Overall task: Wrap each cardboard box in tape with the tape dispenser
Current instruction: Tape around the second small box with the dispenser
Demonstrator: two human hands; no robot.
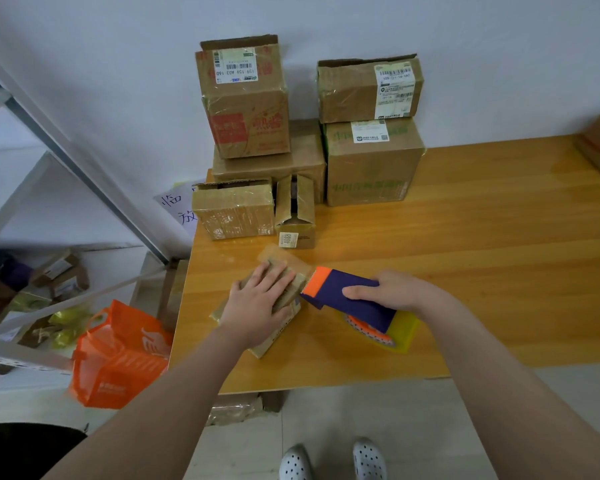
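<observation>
Now left hand (257,303) presses flat on glossy cardboard box (273,342); right hand (392,292) grips blocky tape dispenser (340,289).

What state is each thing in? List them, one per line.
thin brown cardboard box: lying flat, pressed down.
left hand: flat, presses that box.
purple-and-orange plastic tape dispenser: held at the box's edge.
right hand: grips the dispenser.
upright brown cardboard box labelled 4088: flaps open.
</observation>
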